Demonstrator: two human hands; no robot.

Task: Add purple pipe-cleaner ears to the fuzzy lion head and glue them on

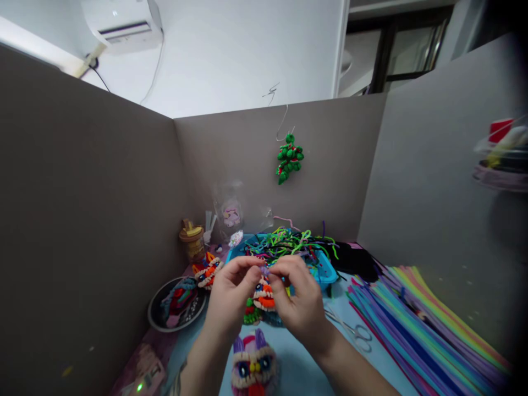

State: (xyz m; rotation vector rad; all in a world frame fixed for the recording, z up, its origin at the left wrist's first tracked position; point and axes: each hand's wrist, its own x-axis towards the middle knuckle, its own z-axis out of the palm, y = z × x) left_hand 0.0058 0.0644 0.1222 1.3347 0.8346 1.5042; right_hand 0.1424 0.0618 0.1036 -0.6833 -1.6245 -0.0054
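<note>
My left hand [238,283] and my right hand [297,294] are raised close together above the table, each with thumb and index finger pinched. Between the fingertips is a small purple fuzzy piece [265,271], held from both sides and partly hidden. Below my hands lies a purple and cream fuzzy animal head [253,366] with big dark eyes and a yellow nose. Behind the fingers stands an orange and cream fuzzy figure [264,300], partly covered, with a green piece [251,312] beside it.
A blue basket [328,272] heaped with pipe-cleaner pieces stands at the back. Scissors [358,334] and bundles of long coloured pipe cleaners [406,324] lie right. At left are a round bowl [154,313], another orange figure [207,270] and a brown cup [192,242]. Grey panels surround the table.
</note>
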